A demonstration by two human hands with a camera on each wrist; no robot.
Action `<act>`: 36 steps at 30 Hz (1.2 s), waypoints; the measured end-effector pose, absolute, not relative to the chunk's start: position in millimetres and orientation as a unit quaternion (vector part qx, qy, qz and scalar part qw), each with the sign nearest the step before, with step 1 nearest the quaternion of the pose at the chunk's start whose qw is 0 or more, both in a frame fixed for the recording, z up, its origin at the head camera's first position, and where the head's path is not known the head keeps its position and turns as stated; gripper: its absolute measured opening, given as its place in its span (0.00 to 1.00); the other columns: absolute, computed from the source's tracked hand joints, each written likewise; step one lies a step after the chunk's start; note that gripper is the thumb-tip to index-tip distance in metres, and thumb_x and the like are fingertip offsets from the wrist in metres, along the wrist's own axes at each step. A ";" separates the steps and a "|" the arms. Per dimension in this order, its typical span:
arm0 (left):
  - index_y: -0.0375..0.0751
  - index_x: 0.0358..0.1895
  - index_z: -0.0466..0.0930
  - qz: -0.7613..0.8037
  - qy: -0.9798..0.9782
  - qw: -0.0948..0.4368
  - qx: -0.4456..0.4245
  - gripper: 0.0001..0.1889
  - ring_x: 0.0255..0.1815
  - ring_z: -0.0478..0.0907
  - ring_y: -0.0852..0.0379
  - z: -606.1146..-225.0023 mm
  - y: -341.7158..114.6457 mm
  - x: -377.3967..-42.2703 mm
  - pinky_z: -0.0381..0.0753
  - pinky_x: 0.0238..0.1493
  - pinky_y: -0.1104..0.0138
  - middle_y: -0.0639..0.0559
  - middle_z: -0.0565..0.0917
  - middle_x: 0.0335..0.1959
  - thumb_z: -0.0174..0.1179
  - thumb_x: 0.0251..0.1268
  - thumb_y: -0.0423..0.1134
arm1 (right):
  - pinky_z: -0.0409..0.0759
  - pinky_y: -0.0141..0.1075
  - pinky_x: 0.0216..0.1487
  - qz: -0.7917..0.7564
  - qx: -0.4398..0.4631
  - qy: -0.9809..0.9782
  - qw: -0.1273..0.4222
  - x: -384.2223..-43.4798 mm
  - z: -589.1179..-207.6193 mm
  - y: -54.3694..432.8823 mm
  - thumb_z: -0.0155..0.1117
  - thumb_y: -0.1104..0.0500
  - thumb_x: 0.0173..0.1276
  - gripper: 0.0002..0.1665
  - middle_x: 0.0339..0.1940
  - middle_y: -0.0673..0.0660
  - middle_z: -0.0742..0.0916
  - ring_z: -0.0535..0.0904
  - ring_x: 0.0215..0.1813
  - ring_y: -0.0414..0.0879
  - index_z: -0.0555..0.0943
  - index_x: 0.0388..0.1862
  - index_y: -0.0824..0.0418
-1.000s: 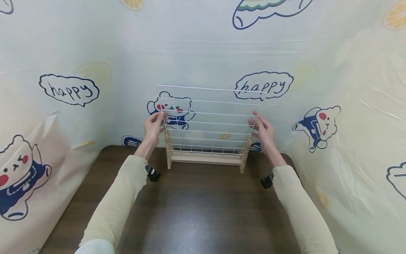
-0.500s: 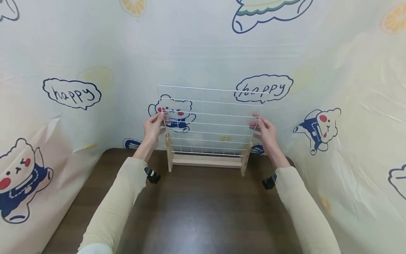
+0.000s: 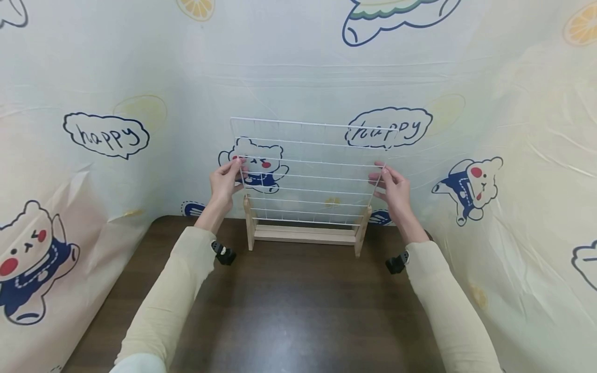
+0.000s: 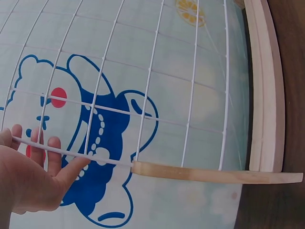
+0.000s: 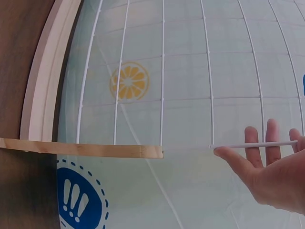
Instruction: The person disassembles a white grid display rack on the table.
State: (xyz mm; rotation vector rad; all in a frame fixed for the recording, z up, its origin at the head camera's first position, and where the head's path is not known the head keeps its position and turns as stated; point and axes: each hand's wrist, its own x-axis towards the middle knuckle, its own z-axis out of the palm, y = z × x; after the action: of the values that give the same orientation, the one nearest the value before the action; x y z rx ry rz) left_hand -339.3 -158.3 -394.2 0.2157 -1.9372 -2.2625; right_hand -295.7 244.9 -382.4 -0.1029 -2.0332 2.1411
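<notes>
Left hand (image 3: 224, 185) and right hand (image 3: 396, 193), both pinching one grid (image 4: 143, 115)! One stand (image 3: 305, 235), two posts (image 3: 249, 226), one worktop (image 3: 298, 311) beneath.

Wire grid (image 4: 143, 115): white. Wooden stand (image 3: 305, 234): pale blond. Surface (image 3: 280, 290): dark brown, faint woodgrain. Backdrop sheet (image 3: 303, 72): pale blue-grey, creamier at sides; navy-outlined bears (image 3: 465, 189) with red cheeks, orange slices (image 3: 196, 7), navy "happy" bubbles (image 3: 106, 135). Sleeves (image 3: 158, 300): cream. Wrist cameras (image 3: 396, 263): black.
</notes>
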 end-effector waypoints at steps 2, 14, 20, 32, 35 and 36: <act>0.47 0.53 0.84 -0.759 -0.642 0.077 0.074 0.19 0.52 0.79 0.47 -392.4 -158.5 -339.1 0.74 0.60 0.48 0.43 0.83 0.50 0.60 0.66 0.52 | 0.84 0.34 0.41 0.722 -0.036 -0.684 0.097 -294.4 -379.3 243.6 0.48 0.52 0.78 0.21 0.53 0.66 0.83 0.78 0.58 0.59 0.76 0.64 0.58; 0.45 0.54 0.83 -0.748 -0.654 0.092 0.062 0.22 0.50 0.79 0.50 -385.6 -157.6 -338.5 0.75 0.59 0.49 0.40 0.81 0.52 0.59 0.65 0.55 | 0.84 0.34 0.39 0.733 -0.037 -0.672 0.103 -277.9 -358.2 236.0 0.50 0.55 0.78 0.19 0.48 0.62 0.86 0.79 0.56 0.59 0.78 0.61 0.60; 0.44 0.53 0.83 -0.750 -0.652 0.097 0.055 0.21 0.51 0.79 0.48 -380.0 -157.4 -335.9 0.75 0.58 0.50 0.41 0.82 0.51 0.59 0.65 0.54 | 0.84 0.33 0.40 0.727 -0.037 -0.677 0.106 -278.5 -356.7 237.2 0.50 0.54 0.78 0.20 0.48 0.59 0.86 0.78 0.57 0.59 0.77 0.62 0.60; 0.44 0.53 0.83 -0.752 -0.649 0.101 0.051 0.20 0.52 0.78 0.46 -378.1 -160.1 -335.1 0.75 0.58 0.49 0.40 0.81 0.51 0.59 0.66 0.53 | 0.83 0.34 0.43 0.722 -0.025 -0.684 0.104 -289.3 -360.1 242.7 0.49 0.60 0.78 0.19 0.49 0.60 0.85 0.79 0.55 0.55 0.76 0.64 0.56; 0.44 0.53 0.83 -0.751 -0.651 0.100 0.048 0.21 0.51 0.78 0.47 -377.8 -160.7 -335.8 0.75 0.58 0.49 0.40 0.81 0.50 0.59 0.66 0.53 | 0.83 0.33 0.43 0.725 -0.021 -0.680 0.103 -294.8 -363.8 245.6 0.50 0.58 0.77 0.19 0.49 0.58 0.86 0.80 0.55 0.54 0.77 0.63 0.54; 0.44 0.53 0.83 -0.749 -0.653 0.100 0.049 0.21 0.50 0.78 0.48 -377.7 -160.8 -336.0 0.76 0.58 0.49 0.41 0.82 0.50 0.59 0.66 0.54 | 0.83 0.33 0.43 0.724 -0.019 -0.682 0.104 -295.9 -364.6 246.2 0.50 0.57 0.77 0.19 0.49 0.58 0.86 0.80 0.54 0.53 0.77 0.63 0.53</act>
State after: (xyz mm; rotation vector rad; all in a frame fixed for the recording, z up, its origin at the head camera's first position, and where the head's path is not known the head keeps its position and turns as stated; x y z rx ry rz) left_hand -336.0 -160.8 -377.7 0.1442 -1.9305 -2.2142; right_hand -295.9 246.2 -364.6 -0.0556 -2.0105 2.1363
